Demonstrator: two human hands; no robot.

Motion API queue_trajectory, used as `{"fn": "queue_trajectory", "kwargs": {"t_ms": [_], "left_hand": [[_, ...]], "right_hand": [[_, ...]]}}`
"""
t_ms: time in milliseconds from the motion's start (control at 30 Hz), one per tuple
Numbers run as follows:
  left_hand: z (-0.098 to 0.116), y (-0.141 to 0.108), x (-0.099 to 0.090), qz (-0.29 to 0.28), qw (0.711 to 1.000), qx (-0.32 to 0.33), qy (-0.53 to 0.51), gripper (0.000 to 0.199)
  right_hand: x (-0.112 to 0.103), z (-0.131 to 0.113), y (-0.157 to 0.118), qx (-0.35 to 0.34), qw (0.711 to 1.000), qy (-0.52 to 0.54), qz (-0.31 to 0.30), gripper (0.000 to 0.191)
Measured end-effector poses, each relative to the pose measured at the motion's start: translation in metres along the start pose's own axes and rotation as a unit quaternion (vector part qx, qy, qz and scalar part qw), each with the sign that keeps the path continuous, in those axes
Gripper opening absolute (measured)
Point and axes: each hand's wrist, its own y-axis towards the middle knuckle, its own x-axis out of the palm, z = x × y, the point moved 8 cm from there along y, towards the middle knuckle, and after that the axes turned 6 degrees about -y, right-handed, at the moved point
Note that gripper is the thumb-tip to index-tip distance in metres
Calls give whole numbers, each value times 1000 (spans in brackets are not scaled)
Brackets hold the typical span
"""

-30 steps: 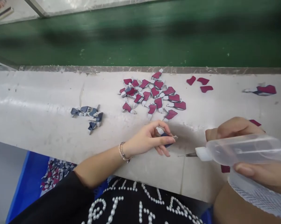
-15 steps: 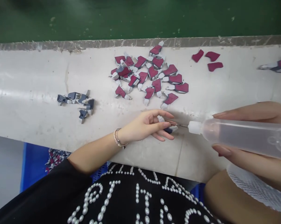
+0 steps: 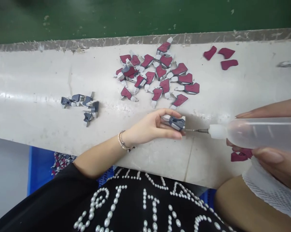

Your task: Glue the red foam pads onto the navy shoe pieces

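Between thumb and fingers, my left hand (image 3: 150, 128) grips a small dark blue and white plastic part (image 3: 176, 123), its hollow face turned up. My right hand (image 3: 276, 158) is closed around a clear squeeze bottle (image 3: 261, 132) that lies level and points left. A white cap (image 3: 217, 131) on the bottle carries a thin needle tip (image 3: 201, 130). The needle's end is beside the plastic part, close to my left fingertips; whether it touches cannot be made out. Under my right hand, maroon pieces (image 3: 239, 156) show in part, either held by the fingers or lying on the table.
A cluster of maroon-topped parts (image 3: 164, 85) covers the table's middle. Several blue and white parts (image 3: 87, 102) sit at left, three loose maroon pieces (image 3: 229, 64) at upper right. Another part (image 3: 287, 64) is at the right edge. A blue bin (image 3: 39, 170) stands below the table's front edge.
The plastic part has been turned in my left fingers, so its hollow face now shows. The bottle has shifted right, and its needle is now plainly visible. Maroon pieces have come into view under my right hand.
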Motion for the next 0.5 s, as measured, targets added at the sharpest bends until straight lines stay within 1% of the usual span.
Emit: {"fn": "queue_trajectory", "kwargs": {"t_ms": [67, 133, 200, 267, 333, 433, 500], "left_hand": [[-2, -1, 0, -4, 1000, 11, 25, 53], [-3, -2, -1, 11, 998, 31, 54, 46], [-5, -4, 0, 8, 996, 42, 75, 43], [-6, -5, 4, -9, 995, 42, 89, 43], [-6, -5, 6, -18, 994, 38, 105, 41], [-2, -5, 8, -18, 992, 33, 120, 38], [1, -6, 9, -19, 992, 30, 125, 35]], "right_hand": [[3, 2, 0, 20, 1000, 2, -5, 36], [6, 3, 0, 44, 999, 21, -7, 36], [11, 0, -2, 53, 997, 51, -16, 33], [17, -7, -3, 45, 997, 64, -24, 29], [21, -13, -3, 41, 998, 42, -22, 28], [28, -22, -2, 30, 999, 5, -22, 31], [33, -28, 0, 10, 1000, 2, -27, 30]]}}
